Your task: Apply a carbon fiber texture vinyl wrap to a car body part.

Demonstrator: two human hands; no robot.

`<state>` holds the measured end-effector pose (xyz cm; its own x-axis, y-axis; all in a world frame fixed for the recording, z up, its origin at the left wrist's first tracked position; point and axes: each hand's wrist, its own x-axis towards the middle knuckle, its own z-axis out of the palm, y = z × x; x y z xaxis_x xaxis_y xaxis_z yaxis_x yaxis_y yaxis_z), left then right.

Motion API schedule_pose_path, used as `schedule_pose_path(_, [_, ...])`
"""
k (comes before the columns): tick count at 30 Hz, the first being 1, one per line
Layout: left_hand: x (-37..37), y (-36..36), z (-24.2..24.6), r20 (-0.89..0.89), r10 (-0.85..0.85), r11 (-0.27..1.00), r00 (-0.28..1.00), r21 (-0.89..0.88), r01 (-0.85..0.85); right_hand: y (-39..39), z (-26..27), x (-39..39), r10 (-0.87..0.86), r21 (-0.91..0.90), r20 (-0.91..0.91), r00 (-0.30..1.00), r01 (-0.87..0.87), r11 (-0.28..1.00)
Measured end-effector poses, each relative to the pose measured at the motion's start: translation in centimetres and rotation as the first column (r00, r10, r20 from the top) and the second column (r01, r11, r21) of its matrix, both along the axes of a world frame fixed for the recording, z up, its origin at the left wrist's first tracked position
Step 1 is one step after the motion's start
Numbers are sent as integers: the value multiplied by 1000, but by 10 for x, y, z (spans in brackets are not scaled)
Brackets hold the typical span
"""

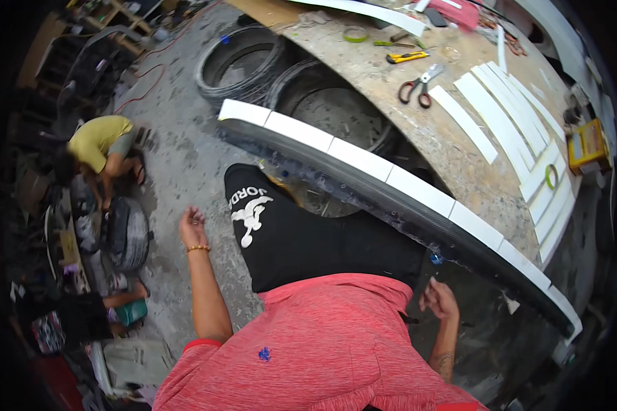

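Observation:
My left hand hangs over the concrete floor at my side, a beaded bracelet on its wrist, its fingers loosely curled around nothing. On the other side, my right hand is also without an object, its fingers slightly bent and apart. It is nearest to a long curved black panel with a carbon-fibre-like weave, which runs across in front of me. White segments line the panel's upper edge end to end. A small blue object shows beside the panel, just above the right hand.
A worn table carries scissors, a yellow utility knife, green tape, white strips and a yellow tin. Tyres stand beneath. At left, a person crouches by another tyre amid clutter.

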<state>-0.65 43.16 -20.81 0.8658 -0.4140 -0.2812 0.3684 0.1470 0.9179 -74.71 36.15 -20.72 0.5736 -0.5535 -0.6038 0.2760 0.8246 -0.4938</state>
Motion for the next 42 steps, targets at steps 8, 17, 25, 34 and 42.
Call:
schedule_pose_path(8, [-38,-168,139,532,-439,857,724,4,516,39,-60,32,350,43,-771,532,-505,862])
schedule_pose_path(17, [-194,-260,150,527,-653,668,544,62,742,-156,199,-49,13,-432,-696,718,-432,792])
schedule_pose_path(25, [-257,-194,148,452,-726,616,518,91,783,-390,89,12,-613,-659,-704,359,-653,374])
schedule_pose_path(34, [-233,-104,145,342,-626,769,701,118,629,-449,63,47,-532,-352,-842,89,-838,417])
schedule_pose_path(42, [-220,-83,149,331,-569,803,753,26,595,-443,168,6,-390,-385,-896,212,-809,445])
